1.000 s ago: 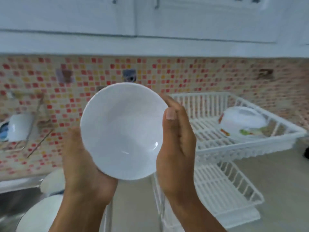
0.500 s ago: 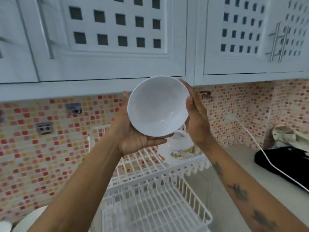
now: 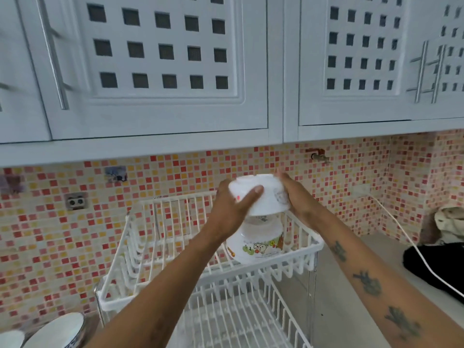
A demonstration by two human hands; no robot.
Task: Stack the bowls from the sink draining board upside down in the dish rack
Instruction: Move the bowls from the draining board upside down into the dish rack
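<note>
I hold a white bowl (image 3: 266,194) upside down between both hands, just above a stack of upturned bowls (image 3: 258,243) with a cartoon print in the upper tier of the white dish rack (image 3: 165,249). My left hand (image 3: 232,209) grips its near left side, thumb across the wall. My right hand (image 3: 295,194) presses its right side. Whether the held bowl touches the stack below I cannot tell. More bowls (image 3: 57,331) stand at the bottom left.
White wall cupboards (image 3: 160,66) hang above the rack. A mosaic tiled wall (image 3: 57,234) runs behind it. The rack's lower tier (image 3: 241,320) lies beneath. On the counter to the right lie a black object (image 3: 431,267), a white cable (image 3: 411,244) and a crumpled cloth (image 3: 449,222).
The bowl faced me with its inside showing; both hands have turned it upside down and lowered it over the stack in the rack's upper tier.
</note>
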